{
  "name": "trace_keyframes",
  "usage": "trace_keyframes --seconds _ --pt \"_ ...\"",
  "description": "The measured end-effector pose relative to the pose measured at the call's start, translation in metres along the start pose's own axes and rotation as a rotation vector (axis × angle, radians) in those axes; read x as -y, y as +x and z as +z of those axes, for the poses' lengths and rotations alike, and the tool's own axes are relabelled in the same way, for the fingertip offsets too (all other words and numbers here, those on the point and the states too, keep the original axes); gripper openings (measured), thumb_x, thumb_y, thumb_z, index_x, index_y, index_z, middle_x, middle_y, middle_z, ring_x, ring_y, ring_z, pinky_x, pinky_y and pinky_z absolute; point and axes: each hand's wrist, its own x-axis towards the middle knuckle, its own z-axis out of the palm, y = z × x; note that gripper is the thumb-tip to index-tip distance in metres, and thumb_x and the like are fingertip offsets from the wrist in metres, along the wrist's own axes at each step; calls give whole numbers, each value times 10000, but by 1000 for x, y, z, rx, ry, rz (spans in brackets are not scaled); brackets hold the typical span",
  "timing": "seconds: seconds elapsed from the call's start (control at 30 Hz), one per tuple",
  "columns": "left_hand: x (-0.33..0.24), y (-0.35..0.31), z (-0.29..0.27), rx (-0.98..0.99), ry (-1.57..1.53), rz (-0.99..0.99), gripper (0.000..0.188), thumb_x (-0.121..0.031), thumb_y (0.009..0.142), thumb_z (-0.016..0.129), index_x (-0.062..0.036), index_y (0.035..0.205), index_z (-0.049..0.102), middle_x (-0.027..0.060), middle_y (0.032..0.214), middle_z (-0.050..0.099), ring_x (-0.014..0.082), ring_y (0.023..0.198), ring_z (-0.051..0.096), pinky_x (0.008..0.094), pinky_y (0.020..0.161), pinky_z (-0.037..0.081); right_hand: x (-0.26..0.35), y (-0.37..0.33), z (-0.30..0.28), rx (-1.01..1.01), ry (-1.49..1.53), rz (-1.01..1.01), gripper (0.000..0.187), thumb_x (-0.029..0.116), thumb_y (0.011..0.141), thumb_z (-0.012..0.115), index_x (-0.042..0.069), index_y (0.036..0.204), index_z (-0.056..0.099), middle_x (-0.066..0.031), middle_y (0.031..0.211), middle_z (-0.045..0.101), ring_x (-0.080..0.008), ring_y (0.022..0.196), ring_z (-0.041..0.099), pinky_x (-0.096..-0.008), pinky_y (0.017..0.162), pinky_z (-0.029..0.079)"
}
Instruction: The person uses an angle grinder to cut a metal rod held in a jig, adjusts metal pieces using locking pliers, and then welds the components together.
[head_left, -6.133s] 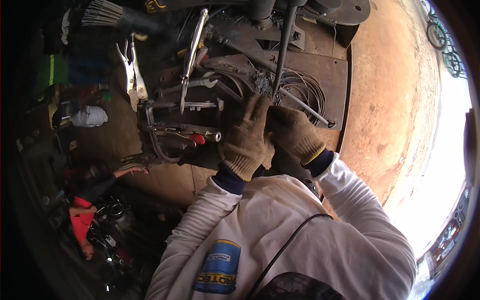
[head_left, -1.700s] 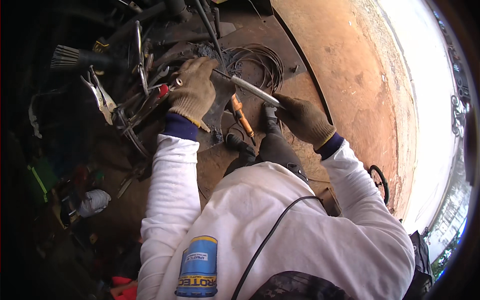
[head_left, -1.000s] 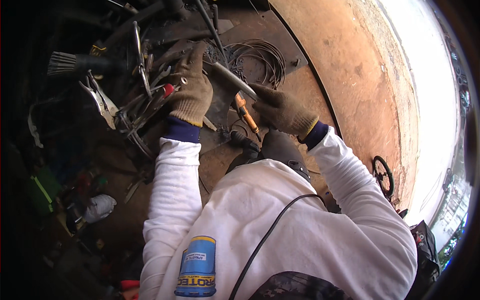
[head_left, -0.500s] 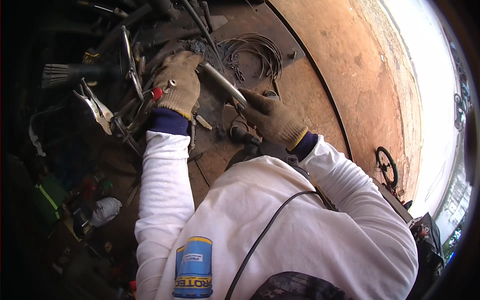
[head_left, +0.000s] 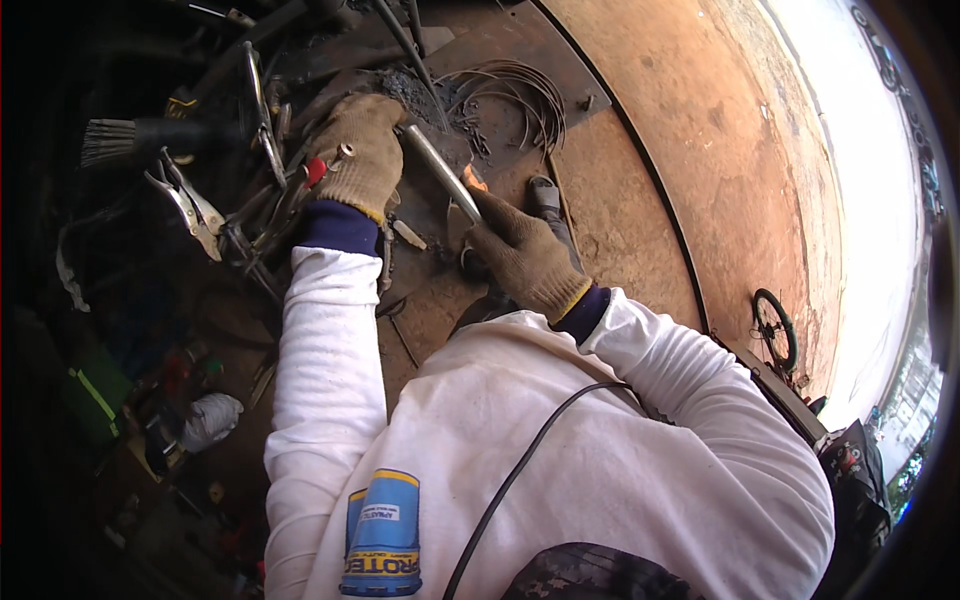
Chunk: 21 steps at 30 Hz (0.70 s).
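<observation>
My left hand [head_left: 360, 150], in a brown knitted glove, is closed at the cluttered far-left end of the bench. Its fingers are hidden, and I cannot make out what they hold. A red knob [head_left: 316, 171] and a small round metal fitting [head_left: 347, 150] show against the glove. My right hand [head_left: 525, 250], gloved alike, is closed around the near end of a bare metal pipe [head_left: 440, 170]. The pipe slants up and left, its far end close beside my left glove. An orange patch shows at a right fingertip. Locking pliers [head_left: 190, 210] lie left of my left hand.
A coil of thin wire [head_left: 530, 95] lies on the dark metal plate [head_left: 515, 45] beyond the pipe. A wire brush [head_left: 130, 142] is at far left. Rust-brown ground [head_left: 720, 150] stretches right, with a bicycle wheel [head_left: 773, 330] on it. A black cable [head_left: 510, 480] crosses my shirt.
My right hand has shifted slightly left, and the pipe in it now slants more steeply. My left hand has stayed nearly in place.
</observation>
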Motion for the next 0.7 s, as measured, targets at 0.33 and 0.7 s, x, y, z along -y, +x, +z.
trace_keyframes --seconds 0.33,0.7 --pt "4 -1 3 -8 9 53 202 -31 824 598 -48 1004 687 159 1121 680 346 1120 623 425 990 501 -5 -2 11 -44 -27 -21 545 328 966 632 79 1441 534 -151 1030 736 -258 912 725 -351 847 543" --pt "10 -1 16 -69 83 128 251 -28 837 579 -59 1050 709 166 1102 693 354 1113 625 442 996 499 3 12 -25 311 612 251 493 284 1021 570 90 1470 513 -12 792 614 -102 649 589 -257 614 506"
